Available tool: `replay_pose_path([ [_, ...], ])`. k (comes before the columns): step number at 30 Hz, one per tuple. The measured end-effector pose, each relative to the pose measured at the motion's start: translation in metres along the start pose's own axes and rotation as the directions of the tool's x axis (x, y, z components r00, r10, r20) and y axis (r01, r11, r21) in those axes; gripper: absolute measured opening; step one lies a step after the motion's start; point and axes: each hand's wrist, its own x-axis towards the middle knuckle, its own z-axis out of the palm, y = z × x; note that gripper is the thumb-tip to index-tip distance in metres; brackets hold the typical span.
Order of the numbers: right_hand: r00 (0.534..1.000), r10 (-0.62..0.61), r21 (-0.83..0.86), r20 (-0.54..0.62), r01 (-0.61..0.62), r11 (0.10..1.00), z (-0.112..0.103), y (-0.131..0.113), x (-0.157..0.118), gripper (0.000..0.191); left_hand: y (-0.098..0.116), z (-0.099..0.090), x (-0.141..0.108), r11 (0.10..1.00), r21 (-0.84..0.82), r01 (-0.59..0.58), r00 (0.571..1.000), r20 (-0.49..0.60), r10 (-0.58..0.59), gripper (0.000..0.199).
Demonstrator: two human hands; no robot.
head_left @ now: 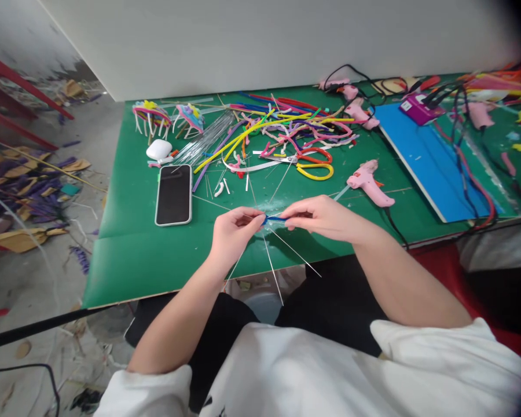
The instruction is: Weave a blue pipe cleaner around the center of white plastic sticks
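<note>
Blue strip (276,219), at the hub of radiating thin rods (296,252) over the green tabletop (130,249); probably light and pliable, best held near its ends. Left hand (237,230) and right hand (323,218) each pinch one end, fingertips against thumb.

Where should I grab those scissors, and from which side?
Probably by the yellow handle loop, from the near right side: the scissors lie with both loops toward the right, while the blades point left among loose craft stems.
</note>
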Motion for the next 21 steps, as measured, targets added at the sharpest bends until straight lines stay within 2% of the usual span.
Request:
replay_pose_path([
  [2, 0.995, 0.055, -0.015, 0.087, -0.054, 0.998, -0.013, 0.000, -0.002, 0.025, -0.001, -0.001, -0.001, 1.000, 0.017, -0.011, 1.000, 0.015, 0.010, 0.018],
  [4, 0.988, 0.064, -0.047, 0.139, -0.058, 0.997, -0.024, 0.000, -0.004, 0.026, -0.001, -0.001, -0.002, 0.998, 0.046, -0.034, 0.999, 0.030, 0.032, 0.018],
  [8, 0.991, -0.051, -0.211, 0.125, 0.077, 0.974, -0.029, -0.005, -0.013, 0.024, -0.001, -0.001, -0.002, 0.990, 0.125, -0.069, 0.998, 0.002, 0.069, 0.017],
  [10, 0.995, -0.090, -0.310, 0.047, 0.100, 0.945, -0.025, -0.009, -0.021, 0.024, -0.001, -0.001, -0.002, 0.988, 0.137, -0.066, 0.997, -0.024, 0.070, 0.017],
  [13, 0.980, -0.131, -0.456, -0.151, 0.049, 0.889, -0.013, -0.011, -0.033, 0.020, 0.001, 0.000, -0.002, 0.992, 0.114, -0.051, 0.997, -0.054, 0.058, 0.017],
  [16, 0.921, -0.206, -0.534, -0.331, -0.003, 0.845, -0.003, -0.010, -0.039, 0.015, 0.002, 0.000, -0.002, 0.997, 0.066, -0.033, 0.998, -0.059, 0.037, 0.018],
  [21, 0.797, -0.347, -0.594, -0.495, -0.018, 0.805, 0.011, -0.011, -0.042, 0.013, 0.003, -0.001, -0.001, 1.000, -0.019, -0.003, 0.998, -0.061, 0.002, 0.019],
])
